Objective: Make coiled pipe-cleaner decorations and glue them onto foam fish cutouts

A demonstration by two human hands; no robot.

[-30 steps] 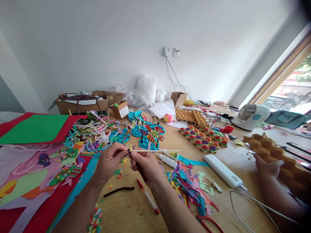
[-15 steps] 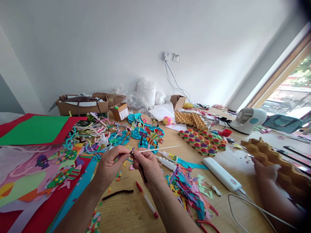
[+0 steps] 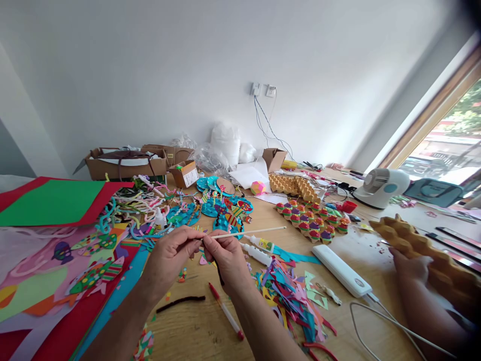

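Observation:
My left hand (image 3: 175, 258) is closed in a pinch at the near end of a thin pale stick (image 3: 259, 231). Right beside it, my right hand (image 3: 229, 260) pinches a dark brown pipe cleaner (image 3: 218, 273) against the same end, and its tail hangs down along the palm. The stick points out to the right over the table; fingertips hide where it meets the pipe cleaner. Below the hands, a second dark pipe cleaner (image 3: 181, 303) lies on the wood. A red-capped pen (image 3: 226, 312) rests beneath my right wrist.
Paper scraps (image 3: 291, 296), glue bottles (image 3: 259, 253) and a white power strip (image 3: 341, 271) lie to the right. Another person's hand (image 3: 409, 268) holds an egg carton (image 3: 432, 255). Coloured sheets (image 3: 52, 203) and a heap of pipe cleaners (image 3: 141, 200) are at left.
The stick has turned slightly and its far tip reaches a little further right. The dark pipe-cleaner bit between my fingertips is now mostly covered. Both hands remain together in nearly the same place.

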